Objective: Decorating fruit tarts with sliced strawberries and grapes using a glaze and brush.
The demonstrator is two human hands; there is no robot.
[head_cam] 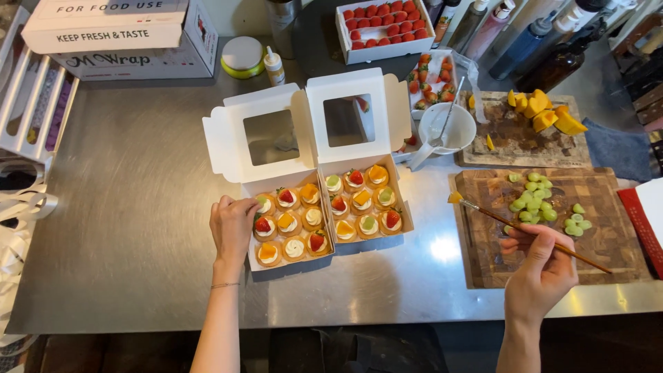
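Left hand [233, 224]: rested on left edge of left pastry box [290, 224], fingers curled loosely against rim, steadied it, nothing gripped.
Right hand [542, 266]: pinched thin wooden-handled brush [528, 226], fingers closed round handle, hovered over near wooden board [601, 242].
Brush: slanted up-left, bristle tip over left end of board, carried small orange fruit bit at tip, just right of right pastry box [364, 200].
Left pastry box: white, lid with window flipped open away, held nine small tarts [289, 222] in three rows, topped with cream plus strawberry, orange fruit or green grape.
Right pastry box: touched left box side by side, lid open too, nine tarts, all fruit-topped.
Near wooden board: halved green grapes [535, 200] heaped near its far left, few more to right.
Far board [514, 135]: darker, orange fruit chunks [545, 112] at far right corner.
White bowl [447, 128]: between right box lid and far board, spoon stood in it.
Strawberries [383, 24]: white tray, far centre; open packet of more just behind bowl.
Surface: steel counter [138, 228], wrap dispenser box [124, 34] at far left, bottles at far right.
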